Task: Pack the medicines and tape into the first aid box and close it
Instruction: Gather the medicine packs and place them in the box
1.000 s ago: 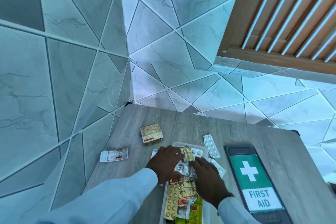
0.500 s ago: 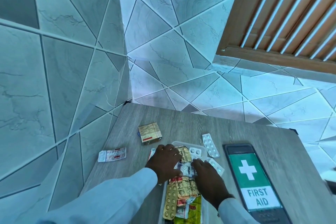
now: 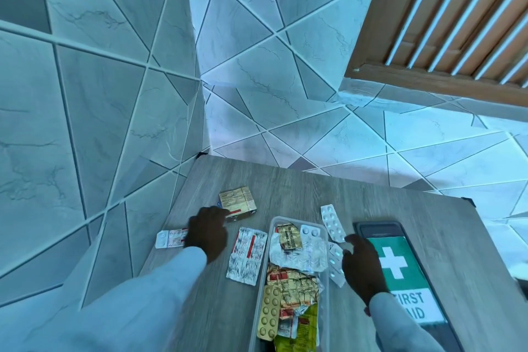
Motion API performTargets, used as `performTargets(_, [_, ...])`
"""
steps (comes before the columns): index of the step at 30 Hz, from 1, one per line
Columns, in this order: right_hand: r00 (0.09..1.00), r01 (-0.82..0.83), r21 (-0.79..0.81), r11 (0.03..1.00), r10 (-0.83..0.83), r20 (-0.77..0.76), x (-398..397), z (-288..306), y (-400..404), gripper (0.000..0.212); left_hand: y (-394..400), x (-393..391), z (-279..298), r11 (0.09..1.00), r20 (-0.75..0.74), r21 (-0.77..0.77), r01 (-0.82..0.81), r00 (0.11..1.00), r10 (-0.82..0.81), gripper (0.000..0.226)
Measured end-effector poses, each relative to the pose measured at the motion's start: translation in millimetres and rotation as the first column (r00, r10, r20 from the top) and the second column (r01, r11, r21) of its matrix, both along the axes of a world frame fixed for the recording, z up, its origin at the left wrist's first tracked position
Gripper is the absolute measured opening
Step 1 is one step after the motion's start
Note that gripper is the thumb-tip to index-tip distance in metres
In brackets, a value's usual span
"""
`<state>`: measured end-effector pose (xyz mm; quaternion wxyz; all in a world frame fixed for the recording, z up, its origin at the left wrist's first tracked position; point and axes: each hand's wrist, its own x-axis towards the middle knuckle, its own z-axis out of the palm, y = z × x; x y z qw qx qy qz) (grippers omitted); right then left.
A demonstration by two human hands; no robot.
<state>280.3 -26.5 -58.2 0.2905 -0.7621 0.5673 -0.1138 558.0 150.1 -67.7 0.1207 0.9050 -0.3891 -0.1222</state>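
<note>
The clear first aid box (image 3: 275, 221) lies open on the wooden table, filled with several blister packs and foil strips. Its lid (image 3: 405, 240), labelled FIRST AID with a white cross, lies flat to the right. My left hand (image 3: 208, 234) reaches left of the box, its fingertips touching a small yellowish medicine carton (image 3: 236, 203); it grips nothing. My right hand (image 3: 360, 261) rests with fingers apart between box and lid, on a white blister strip (image 3: 333, 264). Another white blister strip (image 3: 331, 223) lies just beyond it. I see no tape.
A red-and-white strip pack (image 3: 247, 256) lies on the table (image 3: 300, 191) left of the box. A white strip with red print (image 3: 169, 238) sits partly under my left wrist. Tiled walls close off the left and far sides; a slatted wooden frame (image 3: 445, 23) hangs upper right.
Both hands have left the box. My left hand moved left and forward to the carton, and my right hand moved right onto the strips beside the lid. The red-and-white pack is now uncovered.
</note>
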Motion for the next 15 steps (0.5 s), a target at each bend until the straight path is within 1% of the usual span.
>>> performTargets(1, [0.997,0.026,0.058,0.998,-0.022,-0.079,-5.7,-7.7,-4.0,0.039,9.4,11.6,-5.3,0.991,-0.032,0.128,-0.045,0.998,0.049,0.059])
performTargets(3, [0.976,0.008,0.144,0.990,0.024,-0.218,-14.7,-25.0,-9.3,0.059,25.5,29.4,-16.6,0.926,-0.072,0.375,-0.050,0.994,0.083,0.078])
performTargets(4, [0.962,-0.037,0.164,0.986,0.079,-0.261,-16.6,-30.5,-9.4,0.066,32.2,35.0,-22.5,0.895,-0.081,0.445,-0.040,0.993,0.084,0.081])
performTargets(5, [0.948,-0.078,0.167,0.983,0.125,-0.294,-17.7,-34.5,-8.5,0.069,37.3,38.1,-27.2,0.877,-0.084,0.479,-0.033,0.993,0.084,0.081])
performTargets(7, [0.920,-0.129,0.135,0.982,0.169,-0.354,-16.4,-37.7,-4.5,0.067,44.4,38.4,-31.9,0.870,-0.072,0.491,-0.032,0.994,0.077,0.076])
performTargets(9, [0.913,-0.146,0.086,0.986,0.167,-0.372,-12.6,-39.1,-0.7,0.065,46.9,34.1,-34.0,0.898,-0.005,0.439,-0.036,0.999,0.042,0.062])
performTargets(11, [0.926,-0.116,0.065,0.991,0.132,-0.354,-9.0,-41.4,0.0,0.065,45.7,29.5,-33.9,0.918,0.040,0.396,-0.026,0.999,0.011,0.047])
performTargets(13, [0.936,-0.066,0.069,0.995,0.085,-0.342,-9.7,-45.8,-4.4,0.064,44.6,26.0,-33.6,0.923,0.021,0.384,-0.030,0.999,0.024,0.036])
performTargets(14, [0.945,-0.035,0.079,0.996,0.059,-0.321,-10.7,-48.0,-7.5,0.057,43.4,23.7,-31.9,0.929,0.006,0.368,-0.042,0.999,0.042,0.033])
performTargets(15, [0.960,0.002,0.094,0.996,0.025,-0.280,-12.1,-48.6,-10.7,0.047,42.0,22.4,-30.8,0.936,-0.011,0.346,-0.059,0.998,0.067,0.035])
